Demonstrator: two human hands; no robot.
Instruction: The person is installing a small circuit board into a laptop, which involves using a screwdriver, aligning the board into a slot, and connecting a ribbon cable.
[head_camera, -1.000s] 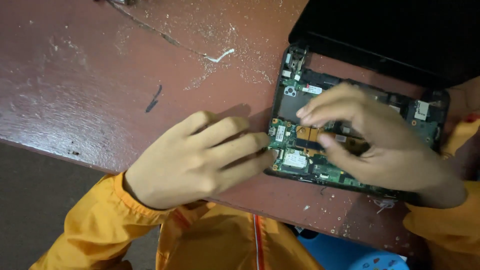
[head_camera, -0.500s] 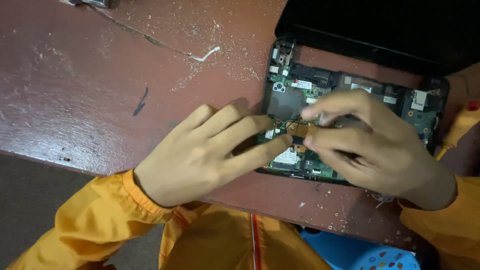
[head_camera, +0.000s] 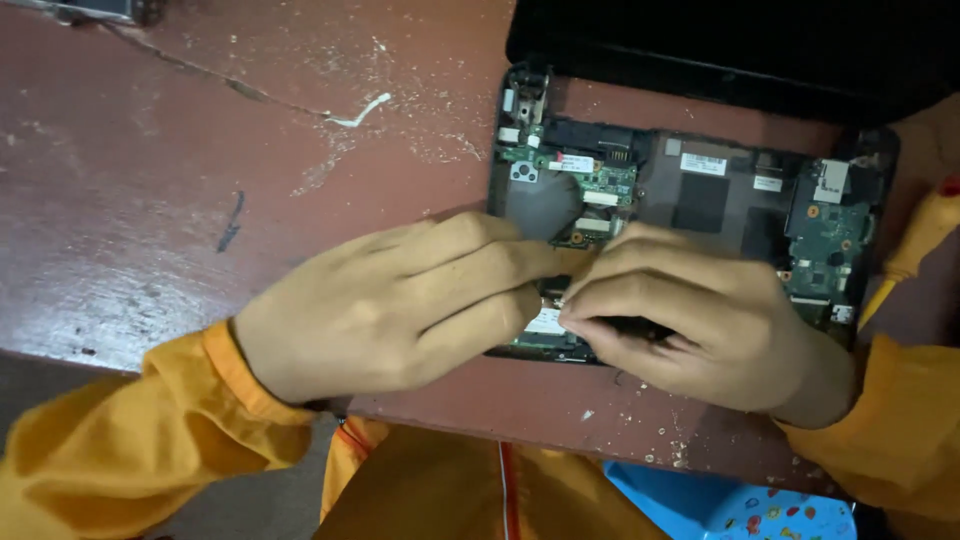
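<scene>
Head cam: opened laptop base sits on the reddish table. Left hand and right hand meet over its front-left circuit board, fingertips pinched together on something too small to tell.

Bare hands, no gloves or rings; loose orange-yellow sleeves with darker orange cuff trim at wrists.

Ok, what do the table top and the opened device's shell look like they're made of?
Table top: probably painted wood, matte reddish-brown, with scratches, a crack line and pale flecks. Device shell: likely black plastic, dull finish, moulded edges around green circuit boards.
</scene>
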